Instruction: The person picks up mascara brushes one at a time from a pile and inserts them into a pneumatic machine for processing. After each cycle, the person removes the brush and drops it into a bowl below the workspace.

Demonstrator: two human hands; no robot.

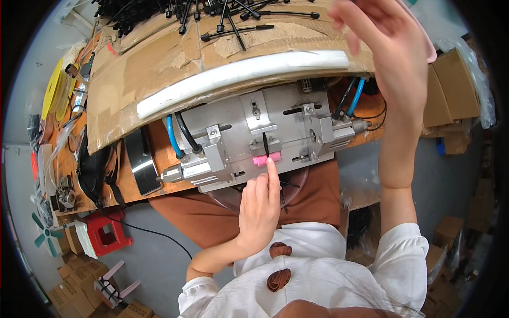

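Note:
My left hand (258, 204) reaches up to the metal fixture (281, 119), its index finger stretched out and the other fingers loosely curled. The fingertip rests at the lower end of a thin black rod (266, 144), beside a small pink cylinder (260, 160) at the fixture's front middle. I see nothing gripped in this hand; its thumb is hidden. My right hand (379, 32) is raised at the top right, over the cardboard edge. Its fingers are smeared by motion and partly cut off, so what they hold, if anything, cannot be made out.
Black rods with wider ends (233, 26) lie on cardboard (143, 69) behind a white padded strip (244, 74). Blue tubes (171, 137) run to the fixture's cylinders. A phone (143, 167) lies left. A clear bowl (225, 199) sits under the fixture; a red stool (108, 233) stands below.

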